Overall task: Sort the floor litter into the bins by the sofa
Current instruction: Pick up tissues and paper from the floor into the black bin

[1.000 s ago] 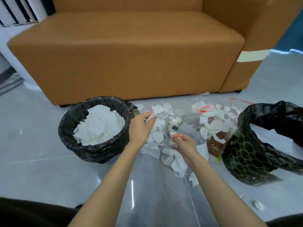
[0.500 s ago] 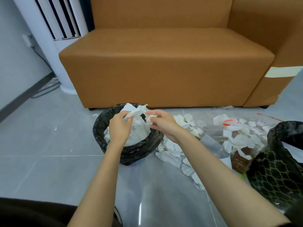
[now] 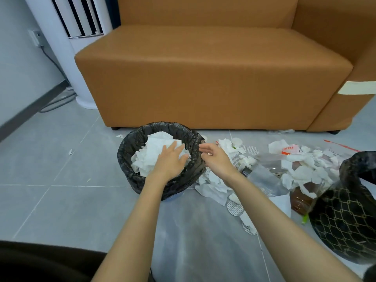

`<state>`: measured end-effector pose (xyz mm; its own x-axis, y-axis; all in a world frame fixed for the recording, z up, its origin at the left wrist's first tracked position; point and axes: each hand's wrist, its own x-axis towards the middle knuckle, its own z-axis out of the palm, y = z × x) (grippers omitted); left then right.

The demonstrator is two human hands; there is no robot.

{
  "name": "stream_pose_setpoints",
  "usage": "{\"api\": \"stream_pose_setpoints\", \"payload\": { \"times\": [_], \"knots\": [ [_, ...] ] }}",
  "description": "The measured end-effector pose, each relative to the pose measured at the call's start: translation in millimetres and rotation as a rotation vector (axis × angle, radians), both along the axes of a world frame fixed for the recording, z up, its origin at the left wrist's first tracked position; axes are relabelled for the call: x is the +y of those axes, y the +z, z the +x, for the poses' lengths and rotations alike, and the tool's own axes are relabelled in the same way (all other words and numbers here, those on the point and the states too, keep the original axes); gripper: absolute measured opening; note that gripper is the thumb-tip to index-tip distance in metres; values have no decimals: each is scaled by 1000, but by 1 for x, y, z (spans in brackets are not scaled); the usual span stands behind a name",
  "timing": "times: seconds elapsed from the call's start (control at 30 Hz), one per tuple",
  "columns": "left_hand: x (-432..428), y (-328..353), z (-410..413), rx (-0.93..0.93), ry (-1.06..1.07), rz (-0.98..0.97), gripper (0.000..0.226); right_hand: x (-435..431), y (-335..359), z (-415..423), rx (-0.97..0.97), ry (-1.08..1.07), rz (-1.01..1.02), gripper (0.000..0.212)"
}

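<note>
A round bin with a black liner (image 3: 130,151) stands on the floor before the sofa, full of white tissue paper (image 3: 152,151). My left hand (image 3: 171,161) lies flat with straight fingers on the tissue inside it. My right hand (image 3: 215,157) hovers at the bin's right rim, fingers relaxed and empty. A spread of floor litter (image 3: 301,167) lies to the right: tissue scraps, round foil seals, clear plastic bags and a brown bottle (image 3: 301,200). A second bin (image 3: 345,216) with a black liner and gold lattice pattern stands at the right edge.
The orange sofa (image 3: 213,78) runs across the back. A white standing appliance (image 3: 77,47) with cables is at the back left, near the wall. Grey tiled floor (image 3: 61,200) stretches left of the bin with a few tiny paper scraps.
Both hands carried tissue from the litter pile to the left bin and let it go. The left hand now presses flat on the paper; the right has opened beside the rim.
</note>
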<state>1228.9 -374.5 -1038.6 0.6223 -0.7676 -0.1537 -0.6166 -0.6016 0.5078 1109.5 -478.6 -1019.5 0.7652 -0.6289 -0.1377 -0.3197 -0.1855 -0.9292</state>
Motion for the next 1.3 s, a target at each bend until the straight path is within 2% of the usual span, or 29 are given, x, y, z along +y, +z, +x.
{"api": "stream_pose_setpoints", "payload": {
  "times": [0.17,0.33,0.53,0.7,0.87,1.07,1.3],
  "knots": [
    [-3,-15,-4,130,-37,101,48,3,-14,-10,108,170,-163,50],
    [-6,-20,19,163,-46,266,47,7,-32,-9,185,357,-381,57],
    [-5,-32,29,219,-146,496,54,8,-44,-11,185,265,-511,47],
    [-2,-47,26,199,-153,591,59,10,-51,-15,154,220,-531,43],
    [-4,-50,24,173,-135,554,58,10,-52,-17,127,218,-495,47],
    [1,-40,9,75,48,235,50,9,-52,-25,60,224,-470,49],
    [-1,-14,-13,-87,156,47,41,-7,-46,-50,50,165,-473,42]
  ]
}}
